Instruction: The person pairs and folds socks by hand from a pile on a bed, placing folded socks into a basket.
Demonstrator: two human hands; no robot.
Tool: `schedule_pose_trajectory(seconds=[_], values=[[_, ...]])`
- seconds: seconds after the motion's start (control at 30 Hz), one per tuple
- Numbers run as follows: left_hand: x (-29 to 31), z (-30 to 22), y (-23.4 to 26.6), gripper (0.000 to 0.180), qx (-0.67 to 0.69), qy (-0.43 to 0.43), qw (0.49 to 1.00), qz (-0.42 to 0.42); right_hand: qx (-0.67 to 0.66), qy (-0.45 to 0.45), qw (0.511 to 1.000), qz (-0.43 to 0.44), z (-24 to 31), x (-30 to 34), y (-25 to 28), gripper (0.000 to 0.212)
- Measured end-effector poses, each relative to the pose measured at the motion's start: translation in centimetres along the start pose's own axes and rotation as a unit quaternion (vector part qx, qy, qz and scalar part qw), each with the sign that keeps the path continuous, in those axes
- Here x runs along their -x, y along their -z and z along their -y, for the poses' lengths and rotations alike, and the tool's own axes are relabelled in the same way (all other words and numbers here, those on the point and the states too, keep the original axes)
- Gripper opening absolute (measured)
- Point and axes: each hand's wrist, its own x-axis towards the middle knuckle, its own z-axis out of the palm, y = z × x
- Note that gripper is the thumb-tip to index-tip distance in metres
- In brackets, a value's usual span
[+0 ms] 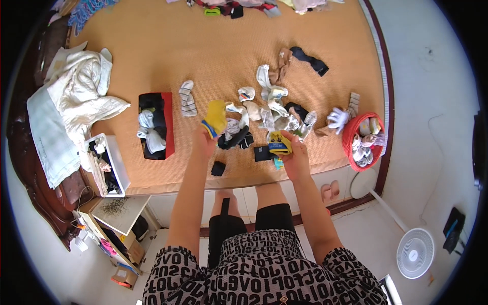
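My left hand (205,143) is closed on the blue cuff of a yellow sock (217,114), whose foot end points up and away from me. A second yellow sock (279,143) with a blue band and a dark print is pinched in my right hand (297,156). Both hands are raised above the bed's near side. Between and beyond them lies a loose heap of white socks (277,114) with some dark ones. Black socks (237,138) lie just right of my left hand, and a folded black sock (263,153) lies beside the right-hand sock.
A red basket (347,140) with rolled socks stands at the bed's right edge. Left of the heap is a red-and-black box (169,127) holding socks; farther left are a white bin (120,168) and bedding (76,96). A white fan (415,253) stands on the floor at right.
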Motion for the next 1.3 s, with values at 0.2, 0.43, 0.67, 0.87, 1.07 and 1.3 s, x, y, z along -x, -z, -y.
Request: schedule_pose_trajectory(seconds=[0.2, 0.43, 0.67, 0.87, 1.07, 1.3], values=[[12.0, -0.1, -5.8, 0.037, -0.020, -0.008, 0.990, 0.136, -0.149, 0.004, 0.980, 0.131, 1.4, 6.5, -7.5, 0.065], [20.6, -2.2, -11.0, 0.040, -0.078, 0.042, 0.971, 0.223, 0.135, 0.056, 0.989, 0.007, 0.7, 12.4, -12.1, 0.036], [23.5, -2.9, -12.0, 0.039, -0.254, -0.037, 0.944, 0.205, 0.228, 0.135, 0.964, -0.012, 2.5, 15.9, -13.2, 0.030], [25.0, -2.9, -12.4, 0.030, -0.226, -0.019, 0.946, 0.232, 0.082, 0.167, 0.982, -0.026, 2.8, 15.8, -10.0, 0.023], [24.7, -1.9, -13.3, 0.031, -0.133, 0.058, 0.953, 0.267, 0.088, 0.284, 0.951, -0.085, 4.8, 18.3, -11.4, 0.027], [26.0, -0.2, -16.5, 0.027, -0.189, 0.068, 0.887, 0.417, 0.140, 0.312, 0.922, -0.183, 4.8, 18.2, -10.9, 0.024]])
